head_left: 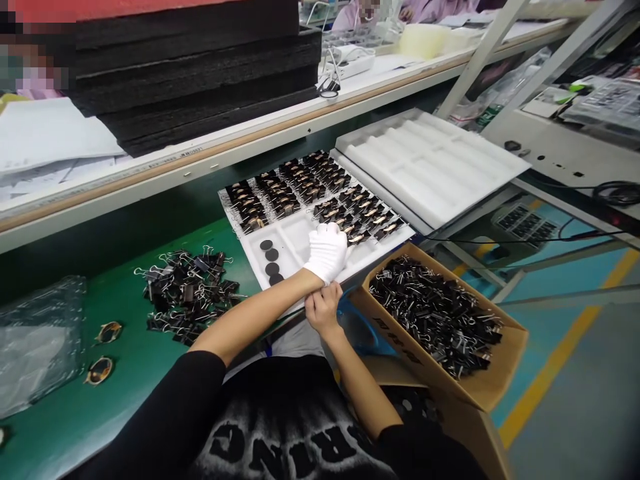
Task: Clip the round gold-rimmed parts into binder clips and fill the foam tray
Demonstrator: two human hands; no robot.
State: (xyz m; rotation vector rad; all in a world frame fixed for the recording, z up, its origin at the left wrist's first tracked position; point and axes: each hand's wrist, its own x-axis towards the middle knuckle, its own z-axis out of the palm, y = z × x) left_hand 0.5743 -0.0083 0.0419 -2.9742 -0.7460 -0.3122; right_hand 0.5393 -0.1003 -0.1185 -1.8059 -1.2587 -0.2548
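Currently, we find the white foam tray mostly filled, lying on the green counter. All four far compartments and the two near ones on the right carry rows of binder clips, many gripping small tan pieces. We judge the two left-hand near compartments outstanding: one holds black discs without clips, and its neighbour's visible part is bare. Supply remains in a loose pile of binder clips left of the tray and a loaded cardboard box. We note the left hand, in a white glove, above the tray; whether its fingers hold anything, we cannot tell. The right hand's fingers appear pinched on the glove's cuff.
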